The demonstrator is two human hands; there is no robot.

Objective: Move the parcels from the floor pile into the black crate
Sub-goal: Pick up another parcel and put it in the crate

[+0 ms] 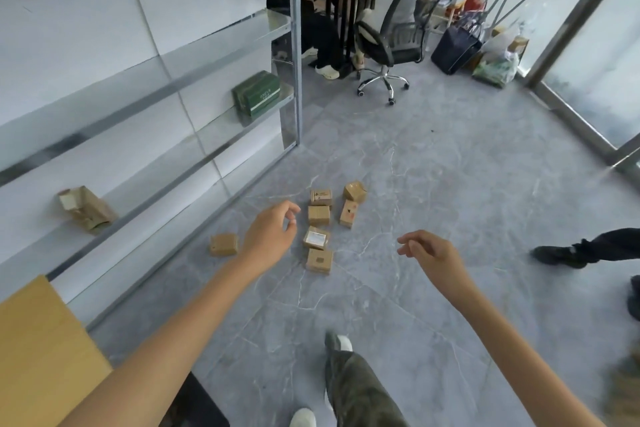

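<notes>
Our left hand and right hand reach out over the grey floor. Both hands are empty, with fingers loosely curled and relaxed; the left thumb and forefinger come close together but pinch nothing. The parcels lie on the floor in a loose cluster between the hands. The left fingertips sit just beside the middle of the group, while the right hand is well apart on the other side. We see the cluster as a short line stretching away from us. The nearest parcel lies flat, its sides roughly square to us. Just behind it, the labelled parcel shows its white label upward and is turned diagonally. The oblong parcel, on the right of the group, has its long axis pointing away from us, the far end leaning slightly right. The farthest parcel is tipped up on an edge. A stray parcel lies alone to the left of our left wrist, near the foot of the metal shelf.
</notes>
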